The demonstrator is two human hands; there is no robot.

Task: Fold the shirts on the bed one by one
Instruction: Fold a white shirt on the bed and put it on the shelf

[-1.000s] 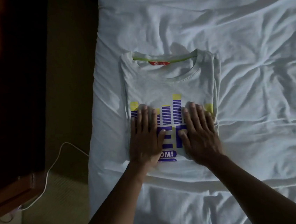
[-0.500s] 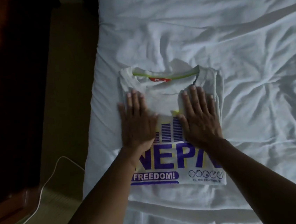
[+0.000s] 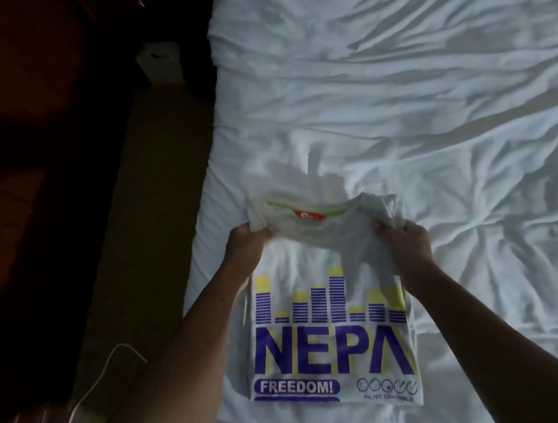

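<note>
Shirt (image 3: 310, 259) lies print-up near the left edge of the bed (image 3: 432, 109), sides tucked in so it's a narrow strip. Left hand (image 3: 245, 246) & right hand (image 3: 401, 239) each pinch a shoulder corner by the collar (image 3: 308, 210), prob so the top lifts evenly and folds down w/o skewing.

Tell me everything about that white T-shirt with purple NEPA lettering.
The white T-shirt, seemingly soft cotton, lies print-up on the rumpled white bedsheet, sides folded in. It bears yellow-and-purple bars, NEPA, FREEDOM! and a red neck label. The left hand and right hand grip its shoulder corners, the collar end bunched and raised.
</note>
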